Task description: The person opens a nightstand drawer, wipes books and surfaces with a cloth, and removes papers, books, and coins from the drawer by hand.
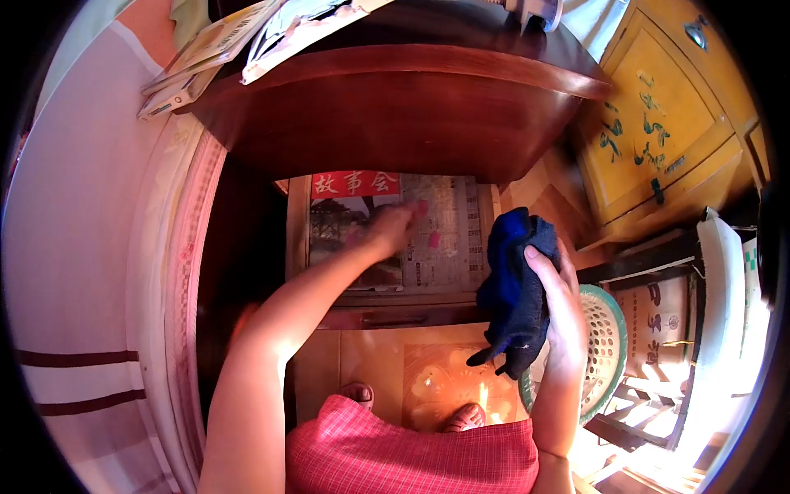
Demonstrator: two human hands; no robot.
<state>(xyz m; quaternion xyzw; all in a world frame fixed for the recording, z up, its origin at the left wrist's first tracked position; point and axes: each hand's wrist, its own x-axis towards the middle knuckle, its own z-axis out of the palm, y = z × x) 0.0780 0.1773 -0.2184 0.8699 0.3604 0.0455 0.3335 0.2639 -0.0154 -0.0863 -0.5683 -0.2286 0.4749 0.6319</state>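
My left hand (pixel 390 231) reaches into the pulled-out drawer (pixel 374 319), over its lining of printed paper. Motion blurs its fingers, so their closure is unclear. A small pink patch shows at the fingertips, and a small pink piece (pixel 434 240) lies on the newspaper (pixel 444 267) just beside them. On the drawer's left part is a magazine cover (pixel 354 184) with a red band and white characters. To the right of the drawer, my right hand (pixel 562 300) grips a bunched dark blue cloth (pixel 517 280), thumb on top; its exact kind is unclear.
The dark red wooden desk (pixel 387 123) overhangs the drawer, with books (pixel 216 41) on top. A perforated basket (pixel 611 329) with a green rim stands at lower right. A yellow cabinet (pixel 658 123) is at right; a pink-edged bed (pixel 107 247) is at left.
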